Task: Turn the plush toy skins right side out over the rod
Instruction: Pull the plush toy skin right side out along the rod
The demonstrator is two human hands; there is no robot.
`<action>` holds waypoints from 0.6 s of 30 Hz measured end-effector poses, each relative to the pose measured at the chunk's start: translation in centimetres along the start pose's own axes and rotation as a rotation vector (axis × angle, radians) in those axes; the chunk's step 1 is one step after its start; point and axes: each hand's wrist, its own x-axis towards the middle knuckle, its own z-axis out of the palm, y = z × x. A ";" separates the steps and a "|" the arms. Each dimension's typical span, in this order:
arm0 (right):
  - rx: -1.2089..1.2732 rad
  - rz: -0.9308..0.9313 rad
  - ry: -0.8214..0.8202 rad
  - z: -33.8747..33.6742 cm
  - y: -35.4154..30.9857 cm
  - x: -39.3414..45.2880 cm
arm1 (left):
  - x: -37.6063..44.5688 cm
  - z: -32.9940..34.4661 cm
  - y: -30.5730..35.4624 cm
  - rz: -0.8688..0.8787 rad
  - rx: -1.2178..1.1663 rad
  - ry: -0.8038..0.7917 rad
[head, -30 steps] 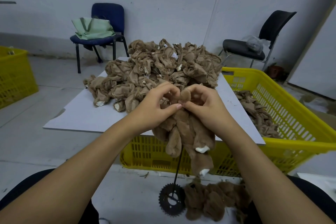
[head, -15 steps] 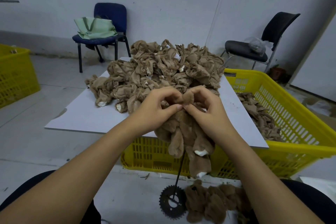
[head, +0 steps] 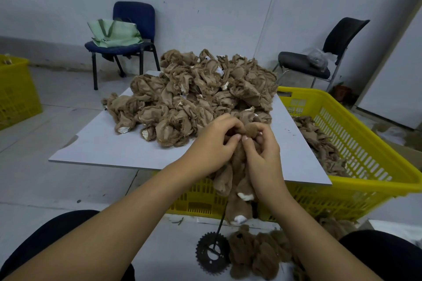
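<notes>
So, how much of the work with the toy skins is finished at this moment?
Done: a few fluffy turned skins lie on the floor beside the rod's gear base.
In hand: the left hand and right hand work one plush skin on the rod, its furry side already showing.
Left: a big pile of inside-out skins on the white board.

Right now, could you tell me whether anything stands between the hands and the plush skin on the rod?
Nothing visible does. The left hand and right hand both already pinch the top of the plush skin, which hangs over the rod.
</notes>
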 end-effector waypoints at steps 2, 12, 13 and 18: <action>0.033 -0.016 0.029 0.2 0.0 -0.3 | -0.2 -0.1 0.3 0.054 0.001 0.013; -0.071 -0.055 0.281 1.8 1.0 -2.9 | -1.2 0.9 1.7 0.304 0.259 0.045; -0.083 -0.050 0.282 1.9 0.9 -2.9 | -1.2 0.9 1.7 0.311 0.274 0.042; -0.070 -0.178 0.246 1.6 -0.3 -2.2 | -1.5 0.5 2.1 0.382 0.304 0.182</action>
